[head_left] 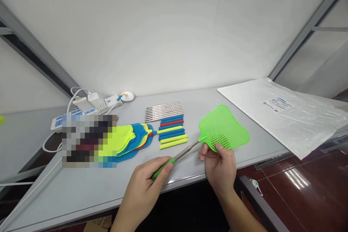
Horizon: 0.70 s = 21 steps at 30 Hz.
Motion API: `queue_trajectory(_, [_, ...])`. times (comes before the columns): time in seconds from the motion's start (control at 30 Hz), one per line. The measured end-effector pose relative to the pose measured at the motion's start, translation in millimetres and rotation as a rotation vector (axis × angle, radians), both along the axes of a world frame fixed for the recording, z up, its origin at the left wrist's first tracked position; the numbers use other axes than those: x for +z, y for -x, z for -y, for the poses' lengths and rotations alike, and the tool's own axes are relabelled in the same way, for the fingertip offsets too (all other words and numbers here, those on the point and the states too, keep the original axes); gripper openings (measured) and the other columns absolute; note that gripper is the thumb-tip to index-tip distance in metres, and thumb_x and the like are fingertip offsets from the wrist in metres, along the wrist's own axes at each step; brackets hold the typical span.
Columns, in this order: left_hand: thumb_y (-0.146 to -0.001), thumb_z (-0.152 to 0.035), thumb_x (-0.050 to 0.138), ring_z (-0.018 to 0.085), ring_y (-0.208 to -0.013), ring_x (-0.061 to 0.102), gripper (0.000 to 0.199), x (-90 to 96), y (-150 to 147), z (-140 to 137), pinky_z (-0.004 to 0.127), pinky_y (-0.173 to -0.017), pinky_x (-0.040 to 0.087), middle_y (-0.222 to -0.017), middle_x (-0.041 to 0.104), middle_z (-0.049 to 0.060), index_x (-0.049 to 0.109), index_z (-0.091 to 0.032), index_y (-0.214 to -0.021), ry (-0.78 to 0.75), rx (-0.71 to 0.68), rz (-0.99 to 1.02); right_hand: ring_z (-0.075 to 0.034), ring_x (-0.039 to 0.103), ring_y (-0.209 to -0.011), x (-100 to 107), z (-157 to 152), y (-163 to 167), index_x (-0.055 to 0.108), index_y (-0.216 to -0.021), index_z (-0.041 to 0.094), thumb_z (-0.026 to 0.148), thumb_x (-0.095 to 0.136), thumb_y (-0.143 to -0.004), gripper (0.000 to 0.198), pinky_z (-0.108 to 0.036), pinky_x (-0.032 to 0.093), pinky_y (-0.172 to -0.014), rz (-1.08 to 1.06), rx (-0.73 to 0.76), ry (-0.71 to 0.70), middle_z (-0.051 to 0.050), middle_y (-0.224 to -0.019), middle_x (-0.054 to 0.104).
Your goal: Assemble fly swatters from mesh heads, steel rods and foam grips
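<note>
A green fly swatter (224,127) with a telescopic metal rod is held between both hands above the table's front edge. My left hand (152,179) is closed around its green handle. With thumb on top and fingers beneath, my right hand (220,161) pinches the lower edge of the mesh head. Behind them lie several blue, red and yellow handle grips (172,134) in a column. Beyond these, a row of metal rods (164,111) lies side by side. Left of the grips is an overlapping pile of yellow, blue and red swatter heads (130,139).
White power strips (58,122) with plugs and cables are at the back left, beside a blurred patch. A white plastic-wrapped package (277,112) with a label covers the table's right side and overhangs the front edge. A pale wall stands behind the table (89,188).
</note>
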<state>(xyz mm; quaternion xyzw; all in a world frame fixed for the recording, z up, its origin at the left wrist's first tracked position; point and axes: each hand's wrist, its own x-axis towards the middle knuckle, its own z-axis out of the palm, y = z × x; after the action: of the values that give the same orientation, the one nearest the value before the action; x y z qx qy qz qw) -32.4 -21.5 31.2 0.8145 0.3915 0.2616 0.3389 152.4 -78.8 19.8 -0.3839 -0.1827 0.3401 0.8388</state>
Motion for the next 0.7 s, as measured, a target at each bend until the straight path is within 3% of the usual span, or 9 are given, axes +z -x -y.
queue_trajectory(0.43, [-0.092,-0.037,0.057,0.021,-0.092,0.069,0.026,3.1,0.3,1.4,0.025,-0.079,0.053,-0.103,0.075,0.003,0.074,-0.026,-0.108,0.000,-0.071,-0.023,-0.012,0.041,-0.050,-12.7,-2.8,1.1,0.041,-0.060,0.022,0.038,0.058,-0.085,0.034,-0.028,0.039,-0.050,0.033,0.101,0.036,0.006,-0.054,0.035])
queue_trajectory(0.7, [-0.094,-0.041,0.053,0.020,-0.095,0.068,0.026,5.7,6.3,2.2,0.023,-0.078,0.053,-0.096,0.075,0.000,0.073,-0.028,-0.103,0.030,-0.059,-0.001,-0.011,0.035,-0.052,-24.7,0.6,-1.0,0.044,-0.061,0.022,0.041,0.057,-0.091,0.038,-0.028,0.039,-0.054,0.186,0.296,0.026,0.006,-0.055,0.034])
